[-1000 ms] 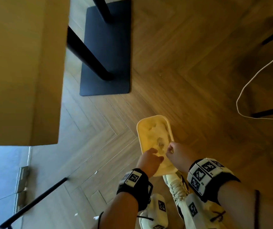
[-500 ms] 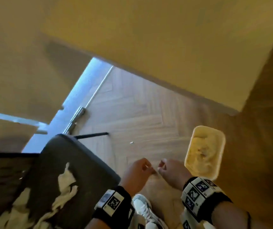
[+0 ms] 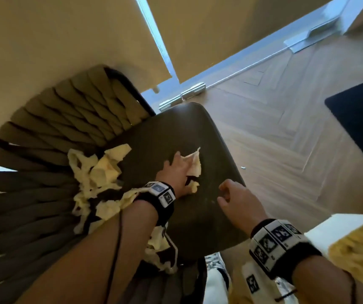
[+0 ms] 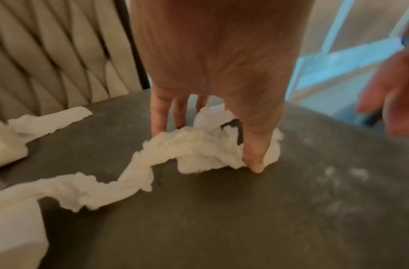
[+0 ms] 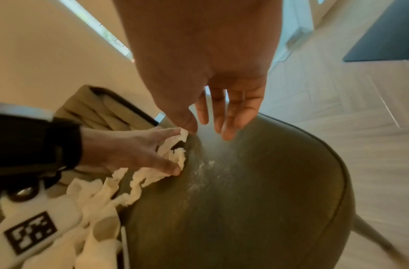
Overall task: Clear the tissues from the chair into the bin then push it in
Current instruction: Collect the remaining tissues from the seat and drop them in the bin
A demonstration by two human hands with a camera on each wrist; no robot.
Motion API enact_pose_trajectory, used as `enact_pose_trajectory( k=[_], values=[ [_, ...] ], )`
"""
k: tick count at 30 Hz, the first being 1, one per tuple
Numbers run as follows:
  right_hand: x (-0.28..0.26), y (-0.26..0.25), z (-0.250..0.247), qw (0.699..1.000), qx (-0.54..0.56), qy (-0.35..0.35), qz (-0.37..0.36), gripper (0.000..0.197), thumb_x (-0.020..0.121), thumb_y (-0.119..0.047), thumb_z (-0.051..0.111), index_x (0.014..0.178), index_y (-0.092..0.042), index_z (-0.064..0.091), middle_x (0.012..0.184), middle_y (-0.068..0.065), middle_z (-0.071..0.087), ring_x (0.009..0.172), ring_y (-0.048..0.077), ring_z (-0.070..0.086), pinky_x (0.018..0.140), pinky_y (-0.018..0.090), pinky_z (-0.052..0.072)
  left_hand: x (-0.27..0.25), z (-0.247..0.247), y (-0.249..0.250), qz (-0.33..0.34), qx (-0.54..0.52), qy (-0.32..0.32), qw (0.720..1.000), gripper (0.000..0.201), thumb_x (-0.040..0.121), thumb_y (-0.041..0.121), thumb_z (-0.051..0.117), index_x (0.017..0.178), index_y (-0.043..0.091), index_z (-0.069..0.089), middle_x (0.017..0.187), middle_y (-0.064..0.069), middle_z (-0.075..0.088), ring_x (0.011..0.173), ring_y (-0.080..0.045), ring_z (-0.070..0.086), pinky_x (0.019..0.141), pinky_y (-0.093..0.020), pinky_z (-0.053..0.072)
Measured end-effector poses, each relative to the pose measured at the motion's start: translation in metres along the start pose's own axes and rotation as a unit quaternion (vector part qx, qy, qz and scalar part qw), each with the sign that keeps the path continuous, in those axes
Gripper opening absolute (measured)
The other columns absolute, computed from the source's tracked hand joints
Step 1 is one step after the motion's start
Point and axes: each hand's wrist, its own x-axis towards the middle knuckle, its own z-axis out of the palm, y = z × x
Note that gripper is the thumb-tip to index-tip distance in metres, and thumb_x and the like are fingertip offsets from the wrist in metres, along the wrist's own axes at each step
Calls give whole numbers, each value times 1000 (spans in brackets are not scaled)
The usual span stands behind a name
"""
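A dark chair seat (image 3: 200, 218) with a woven back (image 3: 55, 139) carries crumpled white tissues (image 3: 101, 172) heaped along its left side. A long twisted tissue strip (image 4: 95, 185) leads to a wad (image 4: 199, 149) near the seat's middle. My left hand (image 3: 185, 170) is on that wad, straight fingers on one side and the thumb tip (image 4: 256, 165) pressed to the seat on the other. My right hand (image 3: 224, 191) hovers over the seat's right part, fingers relaxed and holding nothing. The cream bin (image 3: 330, 220), with tissue inside, stands on the floor at lower right.
Herringbone wood floor (image 3: 275, 139) lies right of the chair. A black table base plate (image 3: 360, 119) sits at the far right. A glass door with a metal hinge (image 3: 182, 96) is behind the chair. My white shoe (image 3: 215, 270) is below the seat edge.
The view swung from the bin on the floor to the chair. Both hands left the bin and came over the seat; my left hand now touches a tissue wad.
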Motion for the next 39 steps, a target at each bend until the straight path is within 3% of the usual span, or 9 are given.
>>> enact_pose_trajectory(
  k=[6,9,15,18,21,25,30,36,39],
  values=[
    [26,-28,21,996,-59,26,-63,39,88,-27,58,125,-25,47,116,-5,52,89,10,59,77,29,55,-1,25,-22,108,53,53,991,65,87,18,60,143,22,28,138,-12,37,118,-34,44,87,-43,50],
    [49,-67,27,990,-34,77,-114,33,87,-21,58,118,-23,51,113,-4,53,84,8,57,74,28,54,-10,31,-38,132,-21,40,990,55,89,10,54,140,17,36,130,-13,45,110,-30,52,88,-41,50],
    [95,-167,49,976,47,114,-181,27,86,-13,54,112,-22,54,111,-4,54,90,11,57,80,33,54,-36,-4,-116,-3,-286,203,937,22,90,11,52,110,13,59,113,-8,57,102,-23,57,87,-35,48],
    [116,-209,84,981,-33,44,-188,34,87,-19,56,120,-22,50,121,1,50,103,19,56,87,34,51,-62,-20,-178,-73,-320,276,903,8,85,8,54,90,9,60,88,-4,54,85,-21,53,73,-28,39],
    [142,-245,130,960,-191,-59,-194,65,83,-40,62,139,-25,35,143,7,36,128,31,39,102,47,41,-89,-20,-231,-148,-328,314,879,8,83,10,60,78,5,55,78,-8,55,74,-24,53,64,-30,38],
    [170,-273,177,929,-320,-85,-165,96,69,-65,64,146,-27,21,150,10,24,137,38,23,106,54,28,-111,-6,-269,-203,-351,322,855,11,86,13,62,83,3,60,76,-10,61,72,-23,58,67,-33,45],
    [182,-282,195,914,-373,-47,-153,108,62,-60,74,146,-18,21,146,10,28,133,35,28,101,50,34,-108,14,-272,-217,-392,302,841,12,86,13,61,81,2,59,75,-11,61,71,-21,56,66,-31,43],
    [184,-286,199,935,-319,-110,-108,88,73,-43,74,142,-16,28,146,13,37,135,36,33,108,53,29,-99,15,-256,-204,-429,278,835,13,87,16,61,82,3,60,77,-12,63,75,-27,62,72,-41,53],
    [189,-276,199,950,-259,-150,-86,67,74,-45,71,129,-15,47,129,11,56,118,33,53,99,49,44,-99,7,-252,-191,-433,271,838,14,87,16,62,80,4,59,76,-11,62,76,-28,61,71,-39,51]
  ],
)
